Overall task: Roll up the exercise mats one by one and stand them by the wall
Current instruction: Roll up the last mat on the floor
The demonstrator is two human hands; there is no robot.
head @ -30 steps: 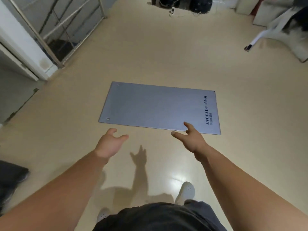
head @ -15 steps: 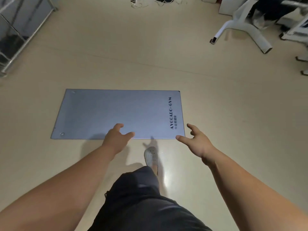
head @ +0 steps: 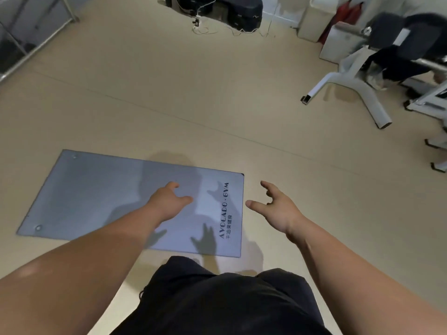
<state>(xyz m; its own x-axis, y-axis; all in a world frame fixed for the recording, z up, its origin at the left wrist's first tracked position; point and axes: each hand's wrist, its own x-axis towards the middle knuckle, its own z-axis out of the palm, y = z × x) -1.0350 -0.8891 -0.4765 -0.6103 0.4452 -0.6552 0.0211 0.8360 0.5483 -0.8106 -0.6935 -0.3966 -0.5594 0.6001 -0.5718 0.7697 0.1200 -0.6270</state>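
Both hands have pushed forward: my left hand (head: 169,201) now hovers over the grey exercise mat (head: 96,197), my right hand (head: 275,209) just off its printed short end. Both are empty, fingers loosely spread, ready, I judge, to start rolling there. It lies flat on the floor (head: 169,105); the white bench frame (head: 358,93) and cables (head: 205,29) stand well apart.
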